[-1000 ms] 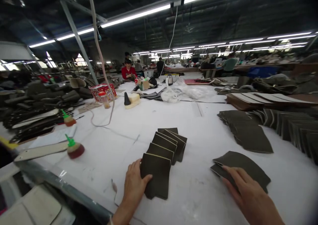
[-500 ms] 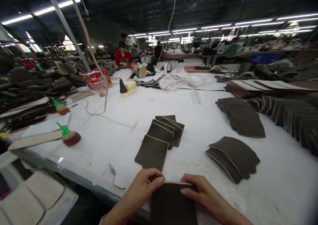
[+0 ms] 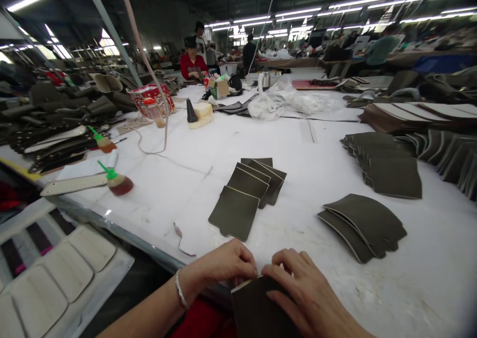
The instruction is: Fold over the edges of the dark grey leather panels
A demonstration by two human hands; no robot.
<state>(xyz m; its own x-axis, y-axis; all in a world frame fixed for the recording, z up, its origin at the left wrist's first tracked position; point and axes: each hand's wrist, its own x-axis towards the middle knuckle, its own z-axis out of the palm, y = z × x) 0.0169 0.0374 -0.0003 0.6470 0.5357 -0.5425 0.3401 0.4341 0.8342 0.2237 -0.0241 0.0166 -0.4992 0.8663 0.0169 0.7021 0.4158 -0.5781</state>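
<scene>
A dark olive leather-like panel [image 3: 257, 310] with a pale edge is between my hands at the table's near edge, its lower part cut off by the frame. My left hand [image 3: 233, 264], a bracelet on its wrist, pinches the panel's upper edge near the left corner. Thumb on the near face and fingers curled at the top edge, my right hand [image 3: 303, 288] grips the right side. Just beyond lies a fanned pile of similar panels [image 3: 234, 211]. To the right rest curved dark pieces [image 3: 363, 223].
Two green-tipped bottles [image 3: 118, 184] of amber liquid stand on the left. A hanging hose [image 3: 166, 124] reaches the white table [image 3: 179, 179]. More stacked dark pieces [image 3: 395, 171] lie at right. Pale panels [image 3: 55, 283] sit below the table edge. A person in red [image 3: 192, 64] sits across.
My right hand has shifted left along the panel's top edge, closer to my left hand. The panel is now tilted, and the camera view has turned slightly left and down.
</scene>
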